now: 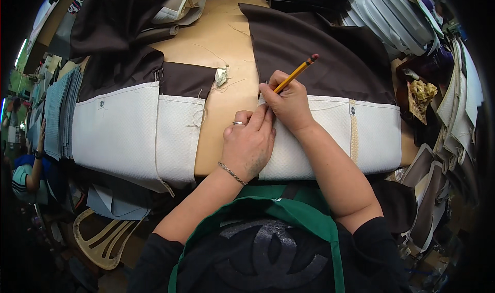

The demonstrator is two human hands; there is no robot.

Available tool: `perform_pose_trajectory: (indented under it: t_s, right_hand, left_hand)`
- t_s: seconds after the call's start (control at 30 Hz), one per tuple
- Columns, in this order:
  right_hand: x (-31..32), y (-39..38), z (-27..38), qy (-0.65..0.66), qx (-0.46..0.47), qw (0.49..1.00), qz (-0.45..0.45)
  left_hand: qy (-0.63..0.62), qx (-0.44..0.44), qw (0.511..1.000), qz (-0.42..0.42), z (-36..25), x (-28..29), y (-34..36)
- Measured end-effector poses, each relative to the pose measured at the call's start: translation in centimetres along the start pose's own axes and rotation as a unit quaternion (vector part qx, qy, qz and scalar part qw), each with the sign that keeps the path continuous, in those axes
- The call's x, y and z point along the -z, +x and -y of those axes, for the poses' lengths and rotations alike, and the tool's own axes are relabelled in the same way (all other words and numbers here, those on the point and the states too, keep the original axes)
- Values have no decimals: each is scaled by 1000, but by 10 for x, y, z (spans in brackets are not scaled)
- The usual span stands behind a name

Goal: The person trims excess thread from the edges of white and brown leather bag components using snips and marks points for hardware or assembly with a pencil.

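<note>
My right hand (283, 97) grips a yellow pencil (296, 71), tilted with its eraser end up, over the top edge of the white textured panel (330, 143) on the right. My left hand (250, 138) rests with extended fingers pressed on that panel's left edge, just below the pencil hand; its ring finger is partly bent. The panel is joined to dark brown cloth (325, 51) and carries a metal eyelet (352, 110) beside a beige strip. Another white panel (116, 128) with brown cloth and loose threads lies to the left. The pencil's point is hidden by my fingers.
The tan table (211, 45) holds a crumpled pale scrap (221, 75), piled brown cloth (108, 20) at back left, blue sheets (59, 112) at left and white stacks (374, 25) at back right. A co-worker (28, 174) is at far left, near a beige plastic chair (105, 239).
</note>
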State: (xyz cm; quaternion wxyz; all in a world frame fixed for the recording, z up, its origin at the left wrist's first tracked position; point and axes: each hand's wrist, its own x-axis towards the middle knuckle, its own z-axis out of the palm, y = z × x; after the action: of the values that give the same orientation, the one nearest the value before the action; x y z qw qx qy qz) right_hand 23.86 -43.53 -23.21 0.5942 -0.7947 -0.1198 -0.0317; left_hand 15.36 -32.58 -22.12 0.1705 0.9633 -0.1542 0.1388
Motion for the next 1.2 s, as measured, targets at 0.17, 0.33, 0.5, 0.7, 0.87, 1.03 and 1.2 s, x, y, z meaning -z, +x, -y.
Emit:
perform_pose_trajectory:
  t_s: [0.17,0.33,0.5,0.7,0.87,1.03,1.2]
  right_hand:
    - [-1,0,6,-7,-12,1000,16]
    - [0,1,1,-41,25,999,-9]
    - [0,1,7,0,-33,999,11]
    - [2,1,5,-1,-26,1000,-5]
    - [-3,0,7,-32,2,999,-1]
    - [9,3,-8,169,-31,985,-27]
    - [40,-1,21,73,-92,992,38]
  left_hand:
    - [3,6,1000,10,-1,0,0]
    - [4,3,1000,15,-1,2,0]
    - [-9,8,1000,16,-3,4,2]
    - [-5,4,1000,5,-3,4,3]
    - [2,16,1000,9,-2,3,0]
    - [3,-1,1000,-3,-4,4,1]
    - [10,-7,999,-43,0,-4,-6]
